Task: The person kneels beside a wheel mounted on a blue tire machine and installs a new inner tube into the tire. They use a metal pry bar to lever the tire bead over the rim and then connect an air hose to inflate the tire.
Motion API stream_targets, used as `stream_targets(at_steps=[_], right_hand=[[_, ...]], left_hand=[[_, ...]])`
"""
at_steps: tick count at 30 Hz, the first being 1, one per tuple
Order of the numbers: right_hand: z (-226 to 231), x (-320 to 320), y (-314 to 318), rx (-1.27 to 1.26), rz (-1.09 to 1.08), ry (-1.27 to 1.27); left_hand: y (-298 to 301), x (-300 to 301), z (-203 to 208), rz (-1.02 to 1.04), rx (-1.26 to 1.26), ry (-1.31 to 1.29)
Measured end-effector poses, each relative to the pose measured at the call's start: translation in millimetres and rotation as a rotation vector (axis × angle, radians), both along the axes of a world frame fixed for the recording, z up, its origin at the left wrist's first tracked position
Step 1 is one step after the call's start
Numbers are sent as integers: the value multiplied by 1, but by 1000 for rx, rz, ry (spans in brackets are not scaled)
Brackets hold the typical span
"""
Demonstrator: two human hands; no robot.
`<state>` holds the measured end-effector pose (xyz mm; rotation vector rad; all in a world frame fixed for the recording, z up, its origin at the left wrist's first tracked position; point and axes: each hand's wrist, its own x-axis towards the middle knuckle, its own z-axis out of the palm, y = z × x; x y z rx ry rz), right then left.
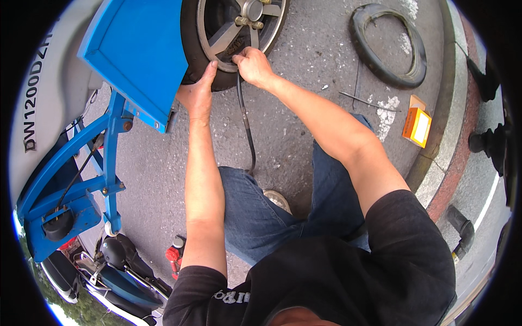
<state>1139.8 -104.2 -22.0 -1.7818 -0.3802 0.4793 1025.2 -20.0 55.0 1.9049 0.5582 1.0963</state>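
Observation:
A spoked wheel [224,41] with a black tire [191,41] stands upright at the top centre, beside a blue metal fender [136,41]. My left hand [196,96] grips its lower edge, thumb up against the rim and the other fingers hidden behind the tire. At the bottom of the rim, my right hand [253,67] has its fingers closed at the upper end of a black hose [247,136]. That end is mostly covered by the fingers. From there the hose hangs down past a metal fitting to my knee.
A loose black tire [359,41] lies on the asphalt at upper right. Below it are a thin metal rod [370,102] and an open orange box [417,126] by the curb [435,157]. A red tool [174,258] rests at lower left, near a parked scooter [125,271].

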Motion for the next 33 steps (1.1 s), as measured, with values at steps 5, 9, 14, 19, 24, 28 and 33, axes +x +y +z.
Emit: stream_targets(at_steps=[5,9,14,19,24,28,33], right_hand=[[3,-8,-1,13,-58,-7],[3,-14,2,3,-100,-2],[-1,-11,4,-35,-91,-28],[-3,-8,5,-11,-92,-42],[-4,-1,5,-10,-52,-43],[-5,1,4,-23,-20,-42],[-2,2,2,-40,-9,-31]], left_hand=[[0,1,0,15,20,-18],[0,2,-1,13,6,-27],[-2,2,1,29,-4,-7],[-3,1,2,14,-34,5],[-4,0,3,34,-28,22],[-4,1,4,11,-58,4],[-5,1,7,-30,-89,-13]])
